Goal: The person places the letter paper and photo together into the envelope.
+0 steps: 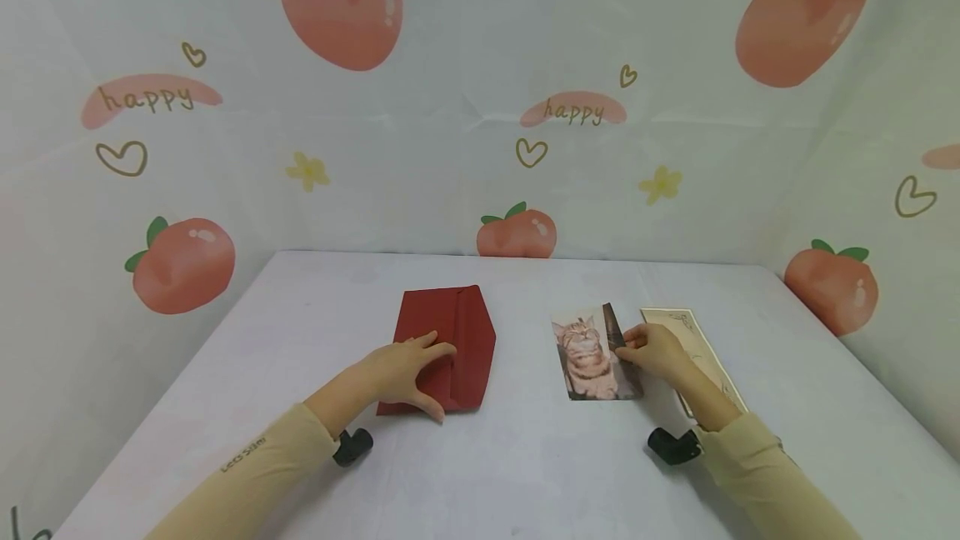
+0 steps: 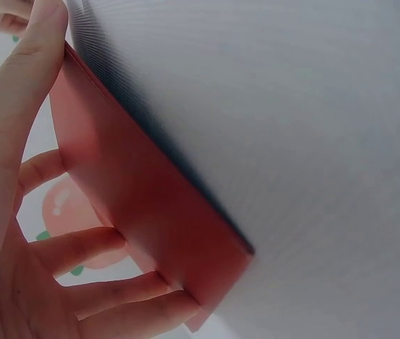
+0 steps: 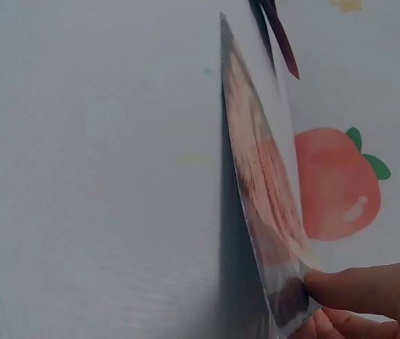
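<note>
A red envelope (image 1: 427, 315) lies on the table at centre left, its pointed flap folded out to the right. My left hand (image 1: 411, 369) rests across its near part with fingers spread and the thumb by the near edge. The left wrist view shows fingertips touching the envelope's (image 2: 136, 176) surface. To the right, my right hand (image 1: 658, 352) pinches the right edge of a cat photo (image 1: 588, 361) between thumb and fingers. In the right wrist view, that photo (image 3: 263, 169) is seen nearly edge-on, with a slight bend and a shine.
A cream card (image 1: 693, 336) with a gold border and handwriting-like marks lies under and beyond the right forearm. Black wrist devices show at the left cuff (image 1: 352, 447) and right cuff (image 1: 673, 446). A white cloth with peach prints (image 1: 517, 234) hangs behind the white table (image 1: 510, 473).
</note>
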### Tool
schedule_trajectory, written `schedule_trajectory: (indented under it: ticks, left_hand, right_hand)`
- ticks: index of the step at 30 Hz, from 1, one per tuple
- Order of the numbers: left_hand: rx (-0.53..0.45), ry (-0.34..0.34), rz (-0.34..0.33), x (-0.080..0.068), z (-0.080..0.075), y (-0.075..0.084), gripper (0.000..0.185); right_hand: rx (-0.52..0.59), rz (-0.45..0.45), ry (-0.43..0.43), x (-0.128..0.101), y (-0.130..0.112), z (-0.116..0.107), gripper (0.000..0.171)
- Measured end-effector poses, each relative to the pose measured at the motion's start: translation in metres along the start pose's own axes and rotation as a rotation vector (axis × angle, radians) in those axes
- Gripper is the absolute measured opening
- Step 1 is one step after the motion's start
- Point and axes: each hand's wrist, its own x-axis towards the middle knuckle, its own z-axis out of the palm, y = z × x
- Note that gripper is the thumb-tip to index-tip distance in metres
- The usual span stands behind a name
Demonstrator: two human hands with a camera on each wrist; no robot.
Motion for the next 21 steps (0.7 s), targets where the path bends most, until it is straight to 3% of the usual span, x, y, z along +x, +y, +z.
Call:
schedule_trajectory:
  ticks: [21]
  left_hand:
    - [0.011,-0.005,-0.002,-0.002,-0.001,0.001,0.087]
  right_hand:
    - [0.172,-0.041,0.001,-0.003,-0.014,-0.009,0.030]
